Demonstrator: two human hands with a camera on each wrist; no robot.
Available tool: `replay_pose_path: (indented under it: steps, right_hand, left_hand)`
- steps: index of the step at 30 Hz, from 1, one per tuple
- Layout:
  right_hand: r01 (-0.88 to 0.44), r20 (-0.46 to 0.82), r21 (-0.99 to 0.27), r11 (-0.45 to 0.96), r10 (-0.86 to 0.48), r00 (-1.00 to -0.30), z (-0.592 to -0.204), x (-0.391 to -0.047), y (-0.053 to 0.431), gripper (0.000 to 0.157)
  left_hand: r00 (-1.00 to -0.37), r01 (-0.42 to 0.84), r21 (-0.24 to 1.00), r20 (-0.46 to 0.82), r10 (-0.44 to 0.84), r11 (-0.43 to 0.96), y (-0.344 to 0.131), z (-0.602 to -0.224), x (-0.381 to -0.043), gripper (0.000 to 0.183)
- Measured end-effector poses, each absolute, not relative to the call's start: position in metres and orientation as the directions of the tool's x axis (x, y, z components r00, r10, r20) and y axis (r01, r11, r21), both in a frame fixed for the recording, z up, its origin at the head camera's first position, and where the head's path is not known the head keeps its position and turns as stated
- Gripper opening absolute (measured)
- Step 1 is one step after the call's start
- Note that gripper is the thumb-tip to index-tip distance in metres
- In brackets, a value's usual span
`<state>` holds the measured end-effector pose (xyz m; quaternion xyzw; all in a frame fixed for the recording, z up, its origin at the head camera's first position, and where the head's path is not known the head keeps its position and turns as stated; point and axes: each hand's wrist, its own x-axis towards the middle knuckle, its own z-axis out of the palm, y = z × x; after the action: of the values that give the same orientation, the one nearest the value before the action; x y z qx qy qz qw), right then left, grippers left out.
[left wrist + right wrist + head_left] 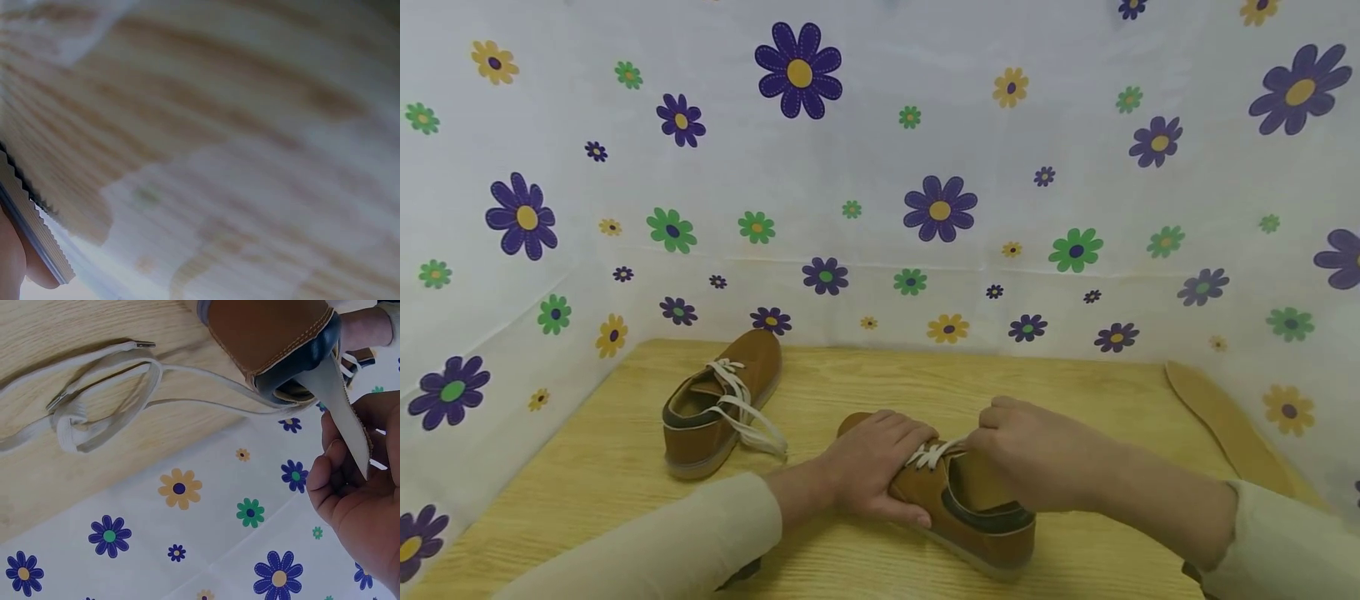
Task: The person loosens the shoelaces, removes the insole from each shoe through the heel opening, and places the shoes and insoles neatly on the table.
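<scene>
A brown lace-up shoe [928, 492] lies on the wooden table, its toe pointing away to the left. My left hand [876, 467] grips its forepart, fingers draped over the top and thumb along the near side. In the left wrist view, part of the ridged sole edge [37, 231] shows beside the fingers. My right hand [1033, 458] is over the shoe's opening. In the right wrist view, it pinches the end of an insole [340, 412], pale on one face with a brown edge, that sticks out of the opening. The insole's other end is hidden inside the shoe.
A matching brown shoe [700, 450] stands at the back left, its white laces [760, 433] hanging loose. Another tan insole [1225, 417] lies along the right table edge. White laces [112, 375] trail over the table [112, 444]. A flower-printed white sheet [865, 150] encloses the table.
</scene>
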<state>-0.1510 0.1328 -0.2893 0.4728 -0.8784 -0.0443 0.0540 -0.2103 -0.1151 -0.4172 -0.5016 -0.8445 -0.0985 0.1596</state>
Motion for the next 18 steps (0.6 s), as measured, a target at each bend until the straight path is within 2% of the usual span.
replay_pose_path:
  steps: [13, 18]
  right_hand:
    - [-0.821, 0.032, -0.002, 0.571, -0.82, -0.571, -0.278, -0.156, 0.142, 0.026]
    - [-0.818, 0.02, -0.018, 0.574, -0.818, -0.575, -0.272, -0.157, 0.144, 0.025]
  left_hand:
    - [-0.428, 0.882, -0.016, 0.393, 0.814, 0.472, -0.116, -0.419, -0.212, 0.094]
    - [-0.423, 0.882, -0.023, 0.402, 0.812, 0.47, -0.115, -0.42, -0.212, 0.091]
